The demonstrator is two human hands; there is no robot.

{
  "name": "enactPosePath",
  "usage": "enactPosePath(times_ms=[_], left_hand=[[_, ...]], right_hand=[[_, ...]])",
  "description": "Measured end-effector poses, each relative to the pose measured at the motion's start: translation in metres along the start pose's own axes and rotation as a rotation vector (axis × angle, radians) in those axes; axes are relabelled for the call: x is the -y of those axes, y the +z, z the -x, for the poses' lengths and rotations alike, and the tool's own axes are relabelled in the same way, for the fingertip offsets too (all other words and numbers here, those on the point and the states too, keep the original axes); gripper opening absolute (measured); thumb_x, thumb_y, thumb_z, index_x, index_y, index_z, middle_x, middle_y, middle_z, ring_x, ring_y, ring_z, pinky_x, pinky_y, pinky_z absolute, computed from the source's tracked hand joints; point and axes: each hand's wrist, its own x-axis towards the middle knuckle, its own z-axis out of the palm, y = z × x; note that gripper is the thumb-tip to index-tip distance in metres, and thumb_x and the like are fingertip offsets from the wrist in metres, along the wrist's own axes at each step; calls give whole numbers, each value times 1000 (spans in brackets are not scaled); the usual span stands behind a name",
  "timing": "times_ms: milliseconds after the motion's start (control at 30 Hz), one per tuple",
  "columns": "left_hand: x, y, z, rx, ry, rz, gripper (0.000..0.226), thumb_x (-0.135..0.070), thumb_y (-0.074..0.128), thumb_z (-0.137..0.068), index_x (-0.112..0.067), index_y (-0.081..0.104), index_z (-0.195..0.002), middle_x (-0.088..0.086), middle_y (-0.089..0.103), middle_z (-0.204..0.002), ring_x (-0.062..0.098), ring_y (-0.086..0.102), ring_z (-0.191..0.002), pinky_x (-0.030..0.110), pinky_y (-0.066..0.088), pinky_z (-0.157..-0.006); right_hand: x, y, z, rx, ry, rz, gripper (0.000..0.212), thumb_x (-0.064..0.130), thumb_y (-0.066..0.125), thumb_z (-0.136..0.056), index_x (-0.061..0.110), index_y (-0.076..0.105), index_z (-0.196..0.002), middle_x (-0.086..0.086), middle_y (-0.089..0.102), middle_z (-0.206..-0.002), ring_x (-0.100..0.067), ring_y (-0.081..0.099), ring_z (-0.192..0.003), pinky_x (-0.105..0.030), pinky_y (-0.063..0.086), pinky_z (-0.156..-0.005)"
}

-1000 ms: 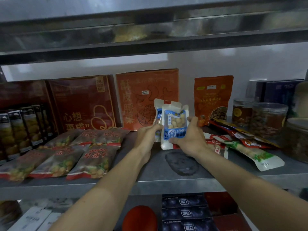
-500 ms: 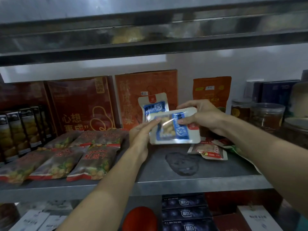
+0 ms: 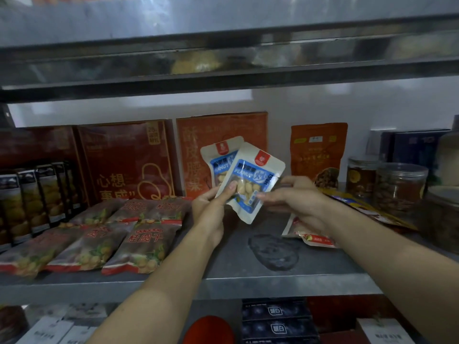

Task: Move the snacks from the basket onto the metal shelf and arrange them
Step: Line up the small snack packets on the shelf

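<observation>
- Swung front pouch (image 3: 250, 184) up since half a second before: sideways then, tilted upright now, red tab uppermost, top leaning right.
- Dropped right hand (image 3: 295, 202) from pouch's upper edge to its right side.
- Pinched front pouch at its left edge with left hand (image 3: 213, 207), thumb on clear window, fingers behind.
- Gripped same pouch's right edge with right hand, fingers curled round front and back.
- Held front pouch in air over middle of shelf (image 3: 236, 269), not touching it.
- Saw back pouch (image 3: 218, 160) upright just behind front one, before orange box (image 3: 221, 130); lower end hidden by left hand, so could not tell whether resting on shelf or held.
- Noted packs (image 3: 139, 244) lying in rows on shelf's left.
- Noted orange bag (image 3: 318, 150) standing at back right, lidded jars (image 3: 397, 187) beside it.
- Noted red-and-white packets (image 3: 313, 237) lying flat under right wrist.
- Noted dark patch (image 3: 273, 252) on shelf below front pouch.
</observation>
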Motion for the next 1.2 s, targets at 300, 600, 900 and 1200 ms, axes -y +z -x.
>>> enactPosePath(times_ms=[300, 600, 900, 1200], left_hand=[[-4, 0, 11, -73, 97, -147, 9, -6, 74, -83, -9, 74, -91, -6, 75, -81, -1, 70, -78, 10, 52, -69], [-9, -39, 28, -92, 120, -419, 25, 7, 71, -81, -19, 74, -83, -3, 69, -100, 13, 68, -91, 24, 57, -75], [-8, -45, 37, -70, 94, -393, 22, 10, 71, -80, -11, 73, -86, -1, 67, -108, 16, 70, -92, 35, 60, -81], [-13, -44, 43, -63, 81, -415, 21, 9, 70, -81, -12, 72, -83, -6, 65, -109, 15, 68, -96, 26, 59, -75]], right_hand=[[-24, 15, -11, -177, -18, -114, 21, 16, 70, -90, 2, 66, -104, -15, 75, -96, -27, 73, -86, -38, 59, -77], [-28, -8, 5, -276, -51, -94, 17, 16, 57, -99, 8, 53, -113, -14, 70, -100, -27, 71, -83, -38, 59, -63], [-38, -8, 11, -183, -133, 24, 40, 13, 60, -97, 24, 41, -131, -4, 74, -101, -17, 74, -85, -45, 60, -79], [-34, -4, 21, -145, -268, 143, 29, 11, 54, -99, 28, 60, -122, -3, 64, -123, -17, 67, -106, -42, 56, -92]])
